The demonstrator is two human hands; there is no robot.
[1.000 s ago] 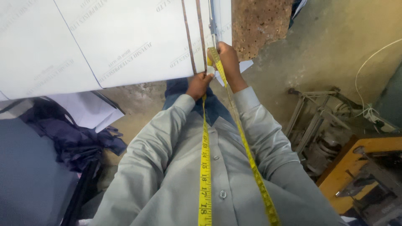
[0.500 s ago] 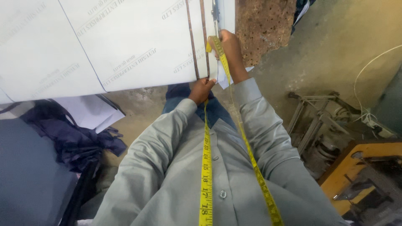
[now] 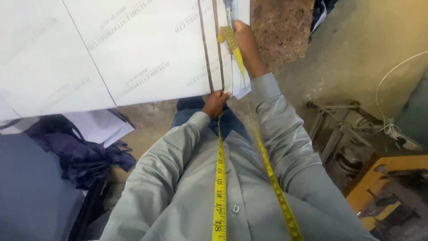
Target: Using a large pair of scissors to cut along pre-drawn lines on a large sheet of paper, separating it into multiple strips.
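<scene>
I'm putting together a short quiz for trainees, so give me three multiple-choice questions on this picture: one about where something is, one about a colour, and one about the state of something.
1. Where does the left hand grip?
A. the near edge of the white sheet
B. the wooden frame at lower right
C. the dark cloth

2. What colour is the measuring tape?
A. white
B. yellow
C. red

3. How does the tape lie?
A. rolled up on the floor
B. folded in a pocket
C. draped round the neck, both ends hanging down the grey shirt, one end pressed to the sheet by the right hand

Answers: 1 A, its fingers curl over the sheet's edge. 2 B, the tape is yellow with dark marks. 3 C, two strands run down the chest.
</scene>
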